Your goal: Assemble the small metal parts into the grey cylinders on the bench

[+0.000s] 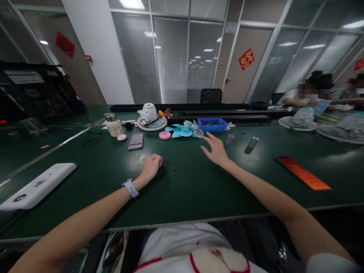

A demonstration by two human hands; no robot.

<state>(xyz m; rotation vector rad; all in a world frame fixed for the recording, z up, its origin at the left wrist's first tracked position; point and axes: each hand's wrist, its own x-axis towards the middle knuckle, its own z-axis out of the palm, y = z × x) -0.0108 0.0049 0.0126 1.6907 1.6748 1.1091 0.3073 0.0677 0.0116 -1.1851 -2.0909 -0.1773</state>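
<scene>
My left hand [152,167] rests on the green table with its fingers curled in; whatever may be inside them is hidden. Just right of it lies a tiny dark metal piece [173,168], too small to name. My right hand [215,149] is stretched forward over the table, fingers spread, holding nothing. Its fingertips are close to the blue fan blades [183,130] and a clear, pale blade-like piece [198,131]. Behind that hand stands a blue plastic basket [212,125] with small items in it. A white fan head [149,115] sits face down on its grille at the back.
Left of centre are a patterned bottle [113,126], a pink round container [165,135] and a card-like stack [135,141]. A white device [40,185] lies far left. Two metal cylinders [251,143] and an orange-screened phone [303,173] are on the right, with people beyond.
</scene>
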